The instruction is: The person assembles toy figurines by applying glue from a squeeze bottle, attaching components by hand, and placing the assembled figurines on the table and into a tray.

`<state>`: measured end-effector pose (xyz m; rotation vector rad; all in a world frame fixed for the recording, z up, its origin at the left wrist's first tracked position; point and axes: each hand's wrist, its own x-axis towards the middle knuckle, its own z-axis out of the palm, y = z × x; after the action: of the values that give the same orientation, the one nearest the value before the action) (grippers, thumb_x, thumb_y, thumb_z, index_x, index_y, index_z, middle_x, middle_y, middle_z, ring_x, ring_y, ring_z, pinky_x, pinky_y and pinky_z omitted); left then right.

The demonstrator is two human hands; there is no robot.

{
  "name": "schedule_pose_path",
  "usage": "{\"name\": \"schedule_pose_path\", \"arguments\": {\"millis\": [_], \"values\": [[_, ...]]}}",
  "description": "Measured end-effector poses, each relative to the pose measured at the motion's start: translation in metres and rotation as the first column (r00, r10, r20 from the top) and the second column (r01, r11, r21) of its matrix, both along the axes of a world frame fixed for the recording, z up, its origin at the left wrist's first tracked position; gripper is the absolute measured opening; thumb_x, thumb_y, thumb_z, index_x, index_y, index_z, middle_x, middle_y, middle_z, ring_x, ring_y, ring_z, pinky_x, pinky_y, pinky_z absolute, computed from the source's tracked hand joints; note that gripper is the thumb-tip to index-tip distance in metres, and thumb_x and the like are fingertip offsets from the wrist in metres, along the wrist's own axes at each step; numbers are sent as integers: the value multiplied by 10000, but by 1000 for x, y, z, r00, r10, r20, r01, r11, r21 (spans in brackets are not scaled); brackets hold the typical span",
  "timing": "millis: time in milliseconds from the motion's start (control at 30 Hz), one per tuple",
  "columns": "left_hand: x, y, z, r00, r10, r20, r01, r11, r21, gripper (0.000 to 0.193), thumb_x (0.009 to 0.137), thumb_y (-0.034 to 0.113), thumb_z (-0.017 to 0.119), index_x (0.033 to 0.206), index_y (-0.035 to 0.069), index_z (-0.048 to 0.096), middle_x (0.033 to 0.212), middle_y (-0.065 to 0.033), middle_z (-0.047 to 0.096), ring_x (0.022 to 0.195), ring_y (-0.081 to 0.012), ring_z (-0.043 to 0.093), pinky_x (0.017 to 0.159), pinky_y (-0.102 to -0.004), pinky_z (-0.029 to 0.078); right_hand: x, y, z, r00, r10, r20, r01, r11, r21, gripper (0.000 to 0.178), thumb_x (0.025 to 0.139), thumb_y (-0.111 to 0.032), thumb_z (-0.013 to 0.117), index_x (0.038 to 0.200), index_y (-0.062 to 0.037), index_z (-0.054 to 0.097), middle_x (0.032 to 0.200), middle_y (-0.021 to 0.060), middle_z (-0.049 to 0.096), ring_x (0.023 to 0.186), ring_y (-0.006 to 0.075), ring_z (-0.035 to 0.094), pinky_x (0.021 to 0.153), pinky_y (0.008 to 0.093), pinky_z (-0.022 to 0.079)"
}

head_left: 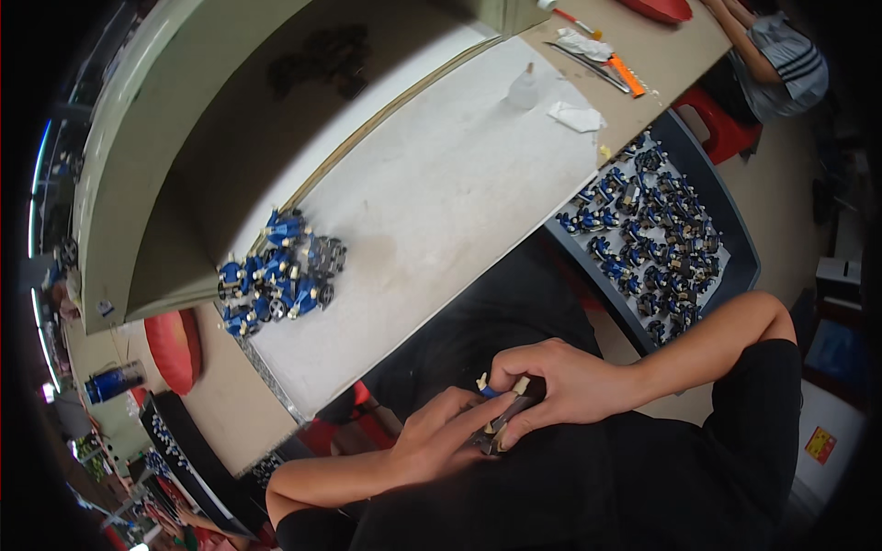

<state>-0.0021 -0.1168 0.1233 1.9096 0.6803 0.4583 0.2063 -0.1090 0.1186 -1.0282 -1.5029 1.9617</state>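
Observation:
Close to my body, in front of my dark shirt, both hands are closed around one small toy figure (487,387) with blue and cream parts and a dark lower section. My right hand (583,384) grips it from the right between thumb and fingers. From the left, my left hand (441,432) presses its fingers against the same toy. Fingers cover much of the piece, so its full shape is hidden. A pile of similar blue toy figures with dark wheels (280,275) lies on the white-covered table (413,184), beyond my left hand.
On my right stands a dark tray (735,211) full of similar figures. A translucent squeeze bottle (524,89), crumpled tissue (577,117) and an orange-handled tool (627,75) lie at the table's far right. A hooded booth (211,119) borders the table; another person (781,64) sits far right.

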Motion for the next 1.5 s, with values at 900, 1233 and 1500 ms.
{"name": "schedule_pose_path", "arguments": {"millis": [900,1233,1500], "values": [[-16,0,-43,980,-107,-170,86,988,-126,773,678,29,713,1303,102,264,1186,-226,481,1055,-374,517,844,-387,460,1,9,-33,985,101,-140,-136,954,-266,280,713,-182,727,887,-23,576,821,38,606,766,87,566,660,227,444],[-41,-7,-71,970,-107,-220,58,974,-217,768,688,-83,660,1313,83,245,1234,-173,438,1120,-274,489,887,-320,421,-7,10,-30,987,78,-140,-115,955,-275,275,709,-175,725,886,-25,578,817,35,607,769,92,557,661,236,428],[-12,23,-33,999,-11,-30,1,953,-303,626,792,99,617,1310,33,273,1263,-213,414,1163,-308,440,945,-355,361,-9,24,-40,990,12,-139,-69,907,-416,311,705,-139,725,917,-6,540,785,73,593,660,111,567,577,233,462]]}}
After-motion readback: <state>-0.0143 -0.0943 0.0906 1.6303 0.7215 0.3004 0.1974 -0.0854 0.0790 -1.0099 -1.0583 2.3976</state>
